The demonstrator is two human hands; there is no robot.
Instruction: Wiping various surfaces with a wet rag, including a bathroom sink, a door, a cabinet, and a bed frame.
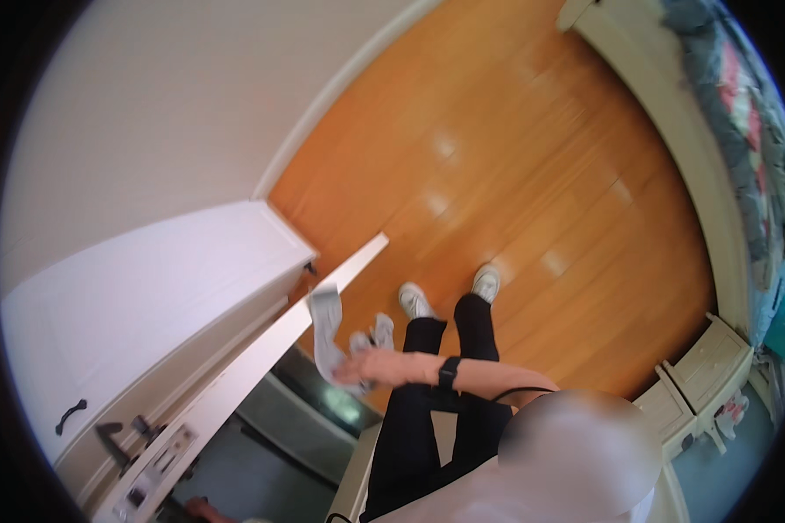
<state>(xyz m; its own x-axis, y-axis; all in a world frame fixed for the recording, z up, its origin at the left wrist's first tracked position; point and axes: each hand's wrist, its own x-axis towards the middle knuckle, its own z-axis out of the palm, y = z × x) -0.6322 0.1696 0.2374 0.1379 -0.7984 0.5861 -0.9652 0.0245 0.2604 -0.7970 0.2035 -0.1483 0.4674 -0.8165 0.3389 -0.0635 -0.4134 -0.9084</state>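
My right hand, with a black band on its wrist, reaches across in front of my legs. Its fingers are closed on a light grey cloth, which hangs in loose folds. The cloth's upper end lies against the narrow edge of a white door. Only a small part of my left hand shows at the lower left, on the far side of that door. It appears closed round the dark door handle, though most of its fingers are hidden.
A white cabinet with a dark pull stands along the wall at left. A metal lock plate sits in the door edge. Wooden floor spreads ahead of my feet. At right are a cream bed frame and a small bedside cabinet.
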